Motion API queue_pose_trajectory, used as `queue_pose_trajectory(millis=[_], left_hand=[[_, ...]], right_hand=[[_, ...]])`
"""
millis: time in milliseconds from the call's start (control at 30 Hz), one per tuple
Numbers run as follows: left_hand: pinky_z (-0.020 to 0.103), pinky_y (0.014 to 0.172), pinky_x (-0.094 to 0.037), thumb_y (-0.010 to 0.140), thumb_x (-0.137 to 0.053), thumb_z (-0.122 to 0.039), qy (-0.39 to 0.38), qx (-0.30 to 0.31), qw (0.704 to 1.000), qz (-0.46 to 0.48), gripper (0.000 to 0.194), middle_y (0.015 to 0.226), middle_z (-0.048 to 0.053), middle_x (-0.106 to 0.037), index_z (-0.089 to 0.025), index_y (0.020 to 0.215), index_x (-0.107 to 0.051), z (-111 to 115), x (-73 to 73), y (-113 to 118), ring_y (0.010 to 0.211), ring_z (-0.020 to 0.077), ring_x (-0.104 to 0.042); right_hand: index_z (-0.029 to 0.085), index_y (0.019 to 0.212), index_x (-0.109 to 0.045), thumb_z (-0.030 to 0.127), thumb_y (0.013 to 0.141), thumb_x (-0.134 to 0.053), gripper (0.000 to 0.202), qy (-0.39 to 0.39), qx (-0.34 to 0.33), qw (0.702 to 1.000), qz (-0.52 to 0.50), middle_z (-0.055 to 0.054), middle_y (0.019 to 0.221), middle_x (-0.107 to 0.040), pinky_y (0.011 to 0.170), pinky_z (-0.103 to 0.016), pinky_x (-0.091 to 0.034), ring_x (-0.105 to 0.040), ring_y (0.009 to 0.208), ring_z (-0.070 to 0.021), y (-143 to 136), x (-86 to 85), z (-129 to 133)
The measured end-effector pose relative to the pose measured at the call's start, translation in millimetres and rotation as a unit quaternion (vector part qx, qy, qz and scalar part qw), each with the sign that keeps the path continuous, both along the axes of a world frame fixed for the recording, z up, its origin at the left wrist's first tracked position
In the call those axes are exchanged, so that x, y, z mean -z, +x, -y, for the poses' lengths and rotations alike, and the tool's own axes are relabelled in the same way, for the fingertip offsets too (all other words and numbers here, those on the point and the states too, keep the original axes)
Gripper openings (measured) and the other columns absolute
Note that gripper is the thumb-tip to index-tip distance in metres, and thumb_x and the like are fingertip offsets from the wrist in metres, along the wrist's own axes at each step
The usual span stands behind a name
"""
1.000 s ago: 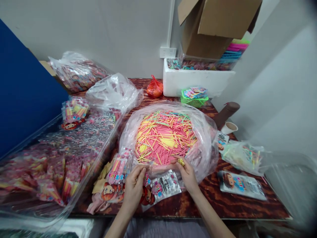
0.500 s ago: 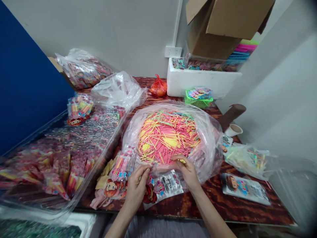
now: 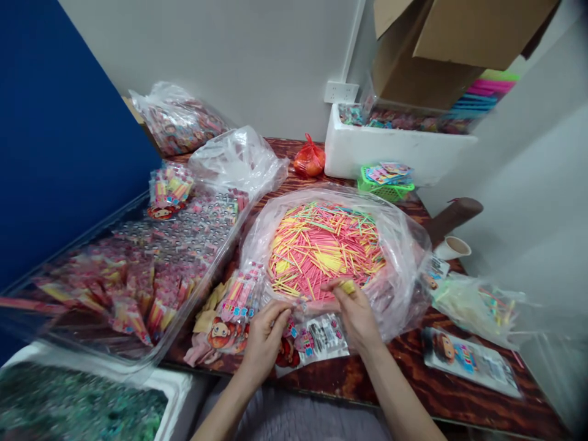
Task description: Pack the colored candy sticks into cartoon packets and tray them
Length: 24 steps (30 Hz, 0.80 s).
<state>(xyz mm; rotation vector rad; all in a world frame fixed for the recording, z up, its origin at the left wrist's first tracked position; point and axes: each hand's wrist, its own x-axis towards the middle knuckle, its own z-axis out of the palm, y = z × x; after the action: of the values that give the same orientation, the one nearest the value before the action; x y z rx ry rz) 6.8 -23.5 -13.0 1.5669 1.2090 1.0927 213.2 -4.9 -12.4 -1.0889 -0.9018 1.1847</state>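
Note:
A large clear plastic bag (image 3: 404, 257), its mouth rolled wide, holds a heap of thin pink, yellow and green sticks (image 3: 316, 236). My right hand (image 3: 359, 315) is over the bag's near rim, fingers closed on a few short yellow sticks (image 3: 348, 286). To its left my left hand (image 3: 266, 337) is pinched shut; a bit of clear film seems to be at its fingertips, too blurred to name. Under and between both hands lies a printed silver pouch (image 3: 324, 337). Left of my left hand are another cartoon-printed pouch (image 3: 225, 334) and a tan cloth-like item (image 3: 209, 315).
At left a clear tray (image 3: 215, 260) carries many small filled packets. A white foam box (image 3: 177, 392) sits below it. Behind are orange fruit in a red bag (image 3: 310, 160), a green basket (image 3: 390, 193) and a foam box (image 3: 399, 150). A paper cup (image 3: 452, 247) stands at right.
The view has swung left, so everything sits further right in the picture. My right hand has turned slightly and shows more of the yellow sticks. My left hand stays pinched by the pouch.

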Motion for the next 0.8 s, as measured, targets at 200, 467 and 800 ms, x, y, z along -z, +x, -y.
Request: queue_pose_trajectory(millis=[200,467,800], left_hand=[[0.028,0.077,-0.047,0.092,-0.051,-0.031,-0.041,0.022,0.999,0.025,0.023,0.089,0.005,-0.069,-0.019,0.092,-0.071,2,-4.6,4,0.085,0.0181,-0.063],[0.026,0.076,-0.047,0.09,-0.055,-0.033,-0.112,0.005,0.99,0.086,0.024,0.085,0.005,-0.069,-0.017,0.088,-0.071,3,-2.2,3,0.082,0.0178,-0.062],[0.027,0.078,-0.047,0.088,-0.056,-0.033,-0.12,0.013,0.989,0.082,0.024,0.089,0.005,-0.072,-0.018,0.09,-0.074,1,-4.1,4,0.085,0.0187,-0.064]], right_hand=[[0.026,0.084,-0.063,0.035,0.079,-0.072,0.014,-0.021,-0.071,0.969,-0.234,0.0,0.088,-0.073,0.099,-0.046,-0.044,-0.067,0.098,-0.0227,-28,-39.8,-29],[0.024,0.087,-0.062,0.037,0.079,-0.072,0.018,-0.072,-0.092,0.97,-0.214,-0.003,0.087,-0.075,0.098,-0.049,-0.045,-0.066,0.104,-0.0265,-51,-47.7,-14],[0.026,0.088,-0.063,0.04,0.081,-0.07,0.017,-0.02,-0.064,0.974,-0.218,-0.002,0.09,-0.075,0.103,-0.05,-0.042,-0.067,0.102,-0.0248,-47,-55.9,-16]])
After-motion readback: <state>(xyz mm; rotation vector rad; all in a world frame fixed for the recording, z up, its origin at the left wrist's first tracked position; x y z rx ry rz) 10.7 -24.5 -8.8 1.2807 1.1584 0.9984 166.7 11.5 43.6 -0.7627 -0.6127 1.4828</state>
